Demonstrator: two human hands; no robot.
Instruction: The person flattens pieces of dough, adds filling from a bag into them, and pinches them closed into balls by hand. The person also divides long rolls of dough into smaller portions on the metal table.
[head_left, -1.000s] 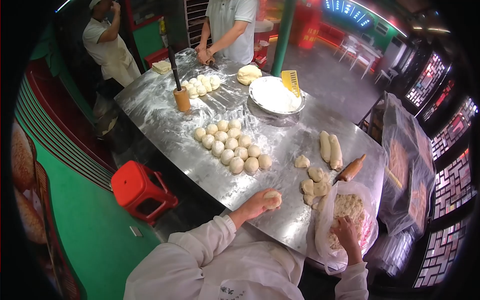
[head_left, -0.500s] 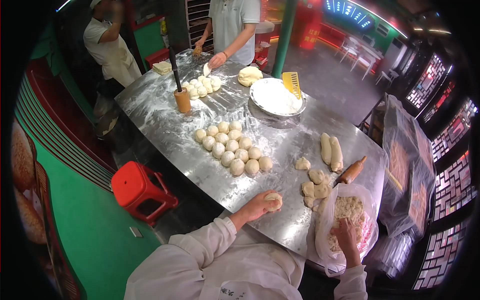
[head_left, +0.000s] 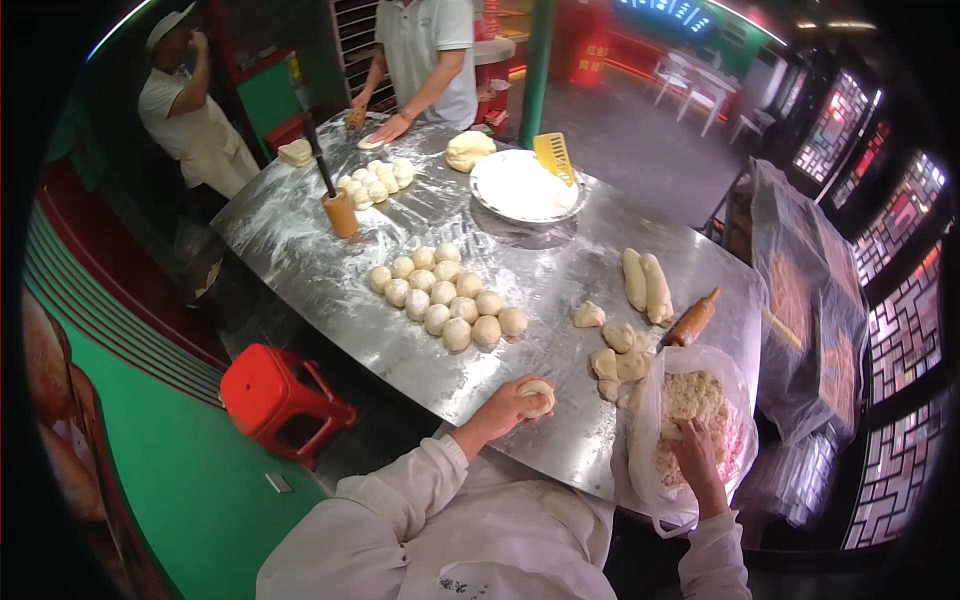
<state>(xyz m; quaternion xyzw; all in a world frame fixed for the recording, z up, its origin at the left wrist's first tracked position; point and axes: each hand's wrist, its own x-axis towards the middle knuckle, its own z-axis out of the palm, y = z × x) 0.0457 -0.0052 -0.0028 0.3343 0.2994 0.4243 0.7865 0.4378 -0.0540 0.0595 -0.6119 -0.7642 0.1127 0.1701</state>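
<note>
Flat white dough point(head_left: 371, 143) has dropped under a co-worker's hand point(head_left: 392, 128); left hand point(head_left: 503, 409) cups pale dough ball point(head_left: 538, 398), which overtight squeezing could tear; right hand point(head_left: 698, 460): grip unclear.

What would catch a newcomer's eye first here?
Probably the block of pale dough balls mid-table, with the wide bowl of white flour behind it. Next, the bright red stool on the floor left of the table, and the crumbly filling under the right hand.

open tabletop point(head_left: 560, 365) beside dough balls point(head_left: 442, 292), dough pieces point(head_left: 605, 363) crowding bag point(head_left: 646, 450)
</note>
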